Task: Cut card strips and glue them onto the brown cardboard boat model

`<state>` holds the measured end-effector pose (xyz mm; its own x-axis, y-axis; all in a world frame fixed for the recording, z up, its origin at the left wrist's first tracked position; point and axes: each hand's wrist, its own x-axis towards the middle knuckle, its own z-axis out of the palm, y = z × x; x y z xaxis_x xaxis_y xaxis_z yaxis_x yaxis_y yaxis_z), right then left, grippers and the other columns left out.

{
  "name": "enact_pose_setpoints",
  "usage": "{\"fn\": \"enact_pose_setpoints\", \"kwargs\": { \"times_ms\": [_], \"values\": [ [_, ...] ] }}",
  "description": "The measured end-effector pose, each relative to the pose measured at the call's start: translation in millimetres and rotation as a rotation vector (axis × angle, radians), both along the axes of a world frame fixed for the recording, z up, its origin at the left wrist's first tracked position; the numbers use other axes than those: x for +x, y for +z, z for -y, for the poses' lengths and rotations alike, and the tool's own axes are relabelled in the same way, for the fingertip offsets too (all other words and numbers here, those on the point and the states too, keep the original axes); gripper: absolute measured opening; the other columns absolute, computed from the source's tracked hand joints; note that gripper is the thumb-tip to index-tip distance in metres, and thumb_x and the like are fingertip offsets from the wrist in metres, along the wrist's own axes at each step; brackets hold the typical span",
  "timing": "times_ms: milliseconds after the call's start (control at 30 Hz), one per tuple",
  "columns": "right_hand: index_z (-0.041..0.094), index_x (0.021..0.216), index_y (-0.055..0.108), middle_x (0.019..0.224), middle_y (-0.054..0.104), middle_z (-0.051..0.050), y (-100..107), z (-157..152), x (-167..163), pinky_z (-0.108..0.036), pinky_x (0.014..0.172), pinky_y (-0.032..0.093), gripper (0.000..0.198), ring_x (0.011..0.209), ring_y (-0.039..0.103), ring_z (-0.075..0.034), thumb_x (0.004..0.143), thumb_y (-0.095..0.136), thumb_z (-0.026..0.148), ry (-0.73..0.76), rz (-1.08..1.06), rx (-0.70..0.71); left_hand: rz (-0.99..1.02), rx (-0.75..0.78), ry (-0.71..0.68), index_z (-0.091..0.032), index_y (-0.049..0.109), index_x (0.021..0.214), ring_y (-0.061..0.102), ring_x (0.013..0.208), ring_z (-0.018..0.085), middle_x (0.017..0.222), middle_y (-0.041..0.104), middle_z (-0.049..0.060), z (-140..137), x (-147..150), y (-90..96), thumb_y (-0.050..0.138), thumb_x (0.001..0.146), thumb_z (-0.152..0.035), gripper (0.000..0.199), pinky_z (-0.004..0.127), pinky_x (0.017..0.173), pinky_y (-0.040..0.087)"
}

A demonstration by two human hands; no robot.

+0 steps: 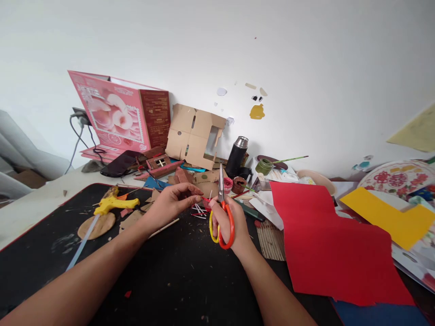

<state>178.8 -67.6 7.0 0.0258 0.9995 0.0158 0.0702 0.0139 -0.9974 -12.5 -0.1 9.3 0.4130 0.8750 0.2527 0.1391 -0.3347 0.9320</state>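
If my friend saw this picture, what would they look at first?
Probably the big red sheet, spread out on the right. Next might be the scissors with orange and yellow handles, held in the middle by the person's right grip. Then perhaps the pink box with fruit pictured on it, standing at the back left.

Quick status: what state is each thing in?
Small red piece: held in the left hand
Metal scissors with orange and yellow handles: in the right hand, apparently closed
Yellow plastic glue gun: set down, translucent stick protruding
Black cylindrical silver-capped bottle: upright, closed
Green round jar: open, brush resting in or across it
Large red sheet: spread out, notched
Brown cardboard panel: leaning against the white wall, with cutouts
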Motion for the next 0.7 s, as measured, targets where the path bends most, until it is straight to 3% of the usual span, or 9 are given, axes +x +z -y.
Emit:
{"fn": "enact_pose_setpoints", "kwargs": {
  "times_ms": [133,300,700],
  "values": [
    [0.025,0.092,0.057,0.049,0.051,0.010,-1,0,0,-0.020,0.034,0.039,0.037,0.032,0.049,-0.013,0.093,0.066,0.061,0.013,-0.001,0.012,-0.002,-0.104,-0.004,-0.018,0.079,0.105,0.060,0.068,0.017,0.080,0.073,0.004,-1,-2,0.2,0.077,0.088,-0.066,0.052,0.028,0.063,0.048],
    [0.025,0.093,0.056,0.046,0.050,0.011,-5,-1,-1,-0.020,0.036,0.039,0.036,0.032,0.049,-0.013,0.094,0.065,0.060,0.008,0.010,0.025,-0.021,-0.200,-0.076,-0.017,0.071,0.081,0.053,0.059,0.015,0.066,0.063,0.001,-1,1,1.2,0.075,0.083,-0.076,0.058,0.026,0.055,0.039],
    [0.024,0.092,0.056,0.047,0.051,0.010,-3,0,-2,-0.020,0.035,0.039,0.034,0.032,0.049,-0.013,0.094,0.065,0.057,0.005,-0.010,0.024,-0.021,-0.219,-0.102,-0.019,0.066,0.070,0.051,0.058,0.014,0.063,0.060,-0.001,3,5,11.8,0.077,0.079,-0.078,0.061,0.026,0.056,0.039]
  ]
}}
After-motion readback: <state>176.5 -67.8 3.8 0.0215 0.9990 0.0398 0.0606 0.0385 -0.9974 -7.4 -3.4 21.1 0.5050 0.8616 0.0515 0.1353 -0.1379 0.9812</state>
